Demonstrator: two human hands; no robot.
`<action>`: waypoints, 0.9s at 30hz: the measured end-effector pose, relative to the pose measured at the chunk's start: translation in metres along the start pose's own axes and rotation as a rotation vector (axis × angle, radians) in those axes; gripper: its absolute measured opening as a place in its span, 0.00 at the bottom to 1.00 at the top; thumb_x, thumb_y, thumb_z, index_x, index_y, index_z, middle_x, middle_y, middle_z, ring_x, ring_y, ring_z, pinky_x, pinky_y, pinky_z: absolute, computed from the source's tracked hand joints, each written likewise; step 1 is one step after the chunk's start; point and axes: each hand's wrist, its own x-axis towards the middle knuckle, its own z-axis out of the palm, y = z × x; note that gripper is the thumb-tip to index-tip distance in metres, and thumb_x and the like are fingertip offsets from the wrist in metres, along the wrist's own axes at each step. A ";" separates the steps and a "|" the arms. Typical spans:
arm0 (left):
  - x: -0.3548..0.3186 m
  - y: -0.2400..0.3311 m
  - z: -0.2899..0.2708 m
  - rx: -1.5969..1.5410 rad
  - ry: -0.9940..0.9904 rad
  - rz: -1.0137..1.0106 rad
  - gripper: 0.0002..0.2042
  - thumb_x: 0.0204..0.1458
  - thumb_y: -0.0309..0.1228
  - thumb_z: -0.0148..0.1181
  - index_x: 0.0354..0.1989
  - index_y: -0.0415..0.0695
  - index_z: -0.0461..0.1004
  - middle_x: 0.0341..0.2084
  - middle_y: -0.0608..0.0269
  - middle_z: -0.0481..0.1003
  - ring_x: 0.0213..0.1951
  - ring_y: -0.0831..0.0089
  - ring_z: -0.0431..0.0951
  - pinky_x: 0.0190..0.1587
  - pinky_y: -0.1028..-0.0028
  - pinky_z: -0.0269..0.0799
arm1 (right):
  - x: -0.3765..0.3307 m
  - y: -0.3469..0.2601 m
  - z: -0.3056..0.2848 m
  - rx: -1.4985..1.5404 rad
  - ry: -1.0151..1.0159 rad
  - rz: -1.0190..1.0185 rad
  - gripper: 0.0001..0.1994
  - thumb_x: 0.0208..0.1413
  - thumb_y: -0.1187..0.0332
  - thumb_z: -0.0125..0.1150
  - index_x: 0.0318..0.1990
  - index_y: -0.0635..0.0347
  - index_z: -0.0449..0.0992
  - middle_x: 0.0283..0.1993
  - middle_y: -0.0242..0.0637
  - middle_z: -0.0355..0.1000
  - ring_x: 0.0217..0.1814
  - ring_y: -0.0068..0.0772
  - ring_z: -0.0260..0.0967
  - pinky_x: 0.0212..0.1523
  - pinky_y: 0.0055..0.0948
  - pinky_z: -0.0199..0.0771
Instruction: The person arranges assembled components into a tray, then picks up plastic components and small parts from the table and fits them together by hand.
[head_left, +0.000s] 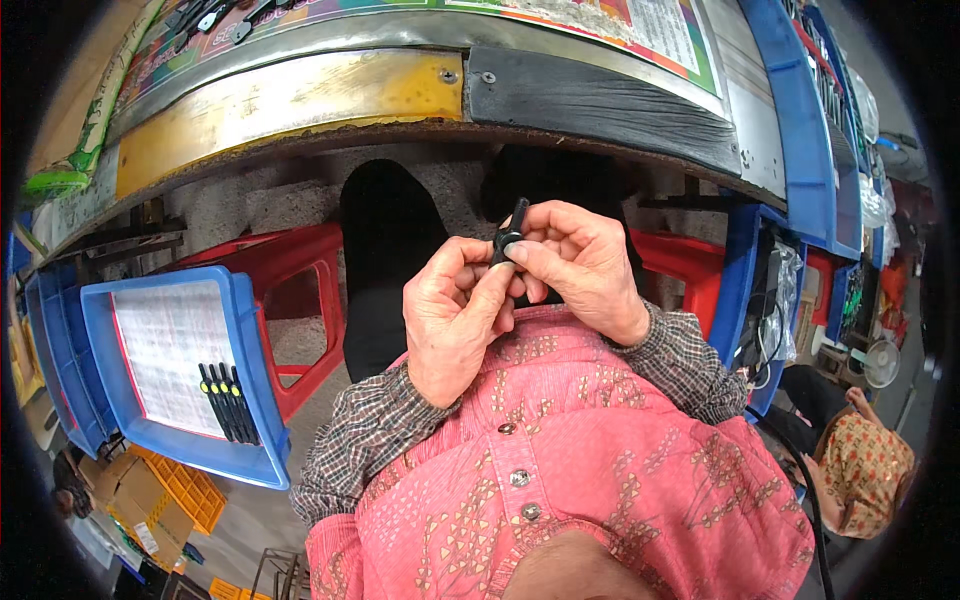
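Both hands work on one small black part (510, 235) held before the chest, below the desk (300, 95) edge. The left hand (455, 320) and right hand (580, 265) pinch it with fingertips; fitting it seems in hand and needs a steady grip.

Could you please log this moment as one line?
left hand: pinching black part | right hand: gripping same part | blue tray: black pens at person's left
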 end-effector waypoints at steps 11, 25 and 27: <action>0.000 0.000 0.000 -0.006 0.029 0.000 0.05 0.58 0.25 0.52 0.40 0.37 0.67 0.25 0.62 0.75 0.19 0.84 0.70 0.17 0.86 0.61 | 0.001 -0.002 0.004 -0.640 0.154 -0.611 0.06 0.45 0.81 0.63 0.31 0.64 0.73 0.28 0.36 0.70 0.24 0.25 0.72 0.23 0.21 0.71; -0.002 0.001 0.001 0.015 0.073 0.008 0.04 0.56 0.20 0.52 0.39 0.36 0.68 0.25 0.65 0.74 0.21 0.87 0.68 0.21 0.86 0.63 | 0.003 0.006 0.004 -0.849 0.143 -0.785 0.08 0.42 0.79 0.63 0.32 0.63 0.71 0.29 0.39 0.69 0.26 0.37 0.71 0.24 0.30 0.71; -0.002 0.001 0.001 0.022 0.073 0.024 0.04 0.56 0.20 0.52 0.39 0.36 0.68 0.25 0.65 0.74 0.21 0.87 0.68 0.22 0.86 0.63 | 0.003 0.005 0.005 -0.847 0.146 -0.787 0.09 0.42 0.79 0.63 0.32 0.63 0.71 0.28 0.39 0.69 0.26 0.37 0.71 0.24 0.29 0.71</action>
